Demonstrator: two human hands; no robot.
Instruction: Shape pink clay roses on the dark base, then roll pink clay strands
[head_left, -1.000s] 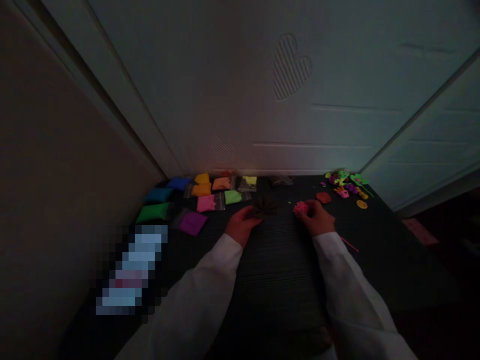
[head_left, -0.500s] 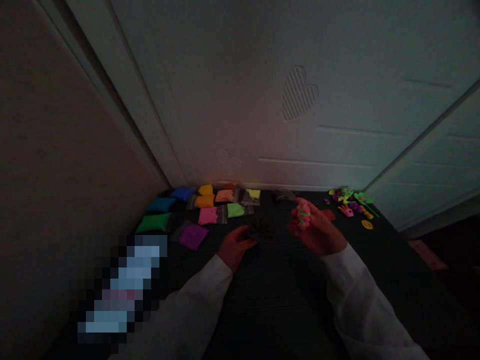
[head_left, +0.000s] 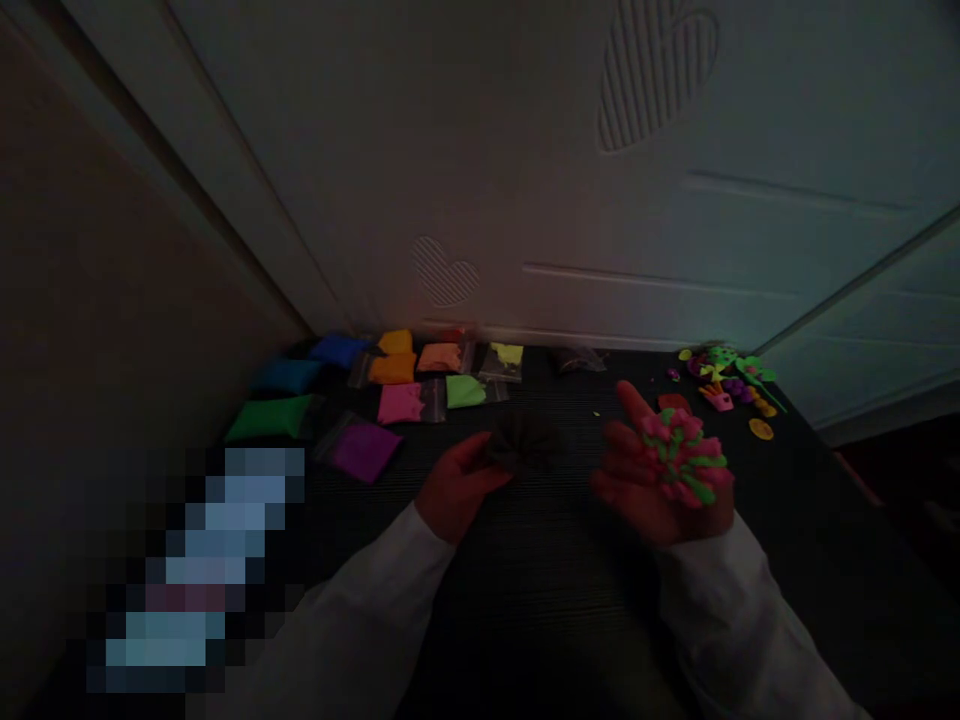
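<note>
The room is dim. My right hand [head_left: 660, 485] is raised palm up, its fingers curled round a pink and green clay flower [head_left: 681, 458]. My left hand [head_left: 457, 485] rests low on the dark ribbed mat [head_left: 555, 560], its fingertips pinched on the edge of a dark pleated round piece [head_left: 525, 443] that lies on the mat. Both arms wear white sleeves.
Several small bags of coloured clay [head_left: 397, 385] lie at the back left by the wall. A cluster of small clay shapes and tools [head_left: 724, 375] sits at the back right. A white panelled door [head_left: 600, 180] stands behind; a blurred-out patch [head_left: 202, 560] is at left.
My right hand has lifted the pink and green flower off the mat and turned palm up, nearer to me. My left hand stays on the dark pleated piece.
</note>
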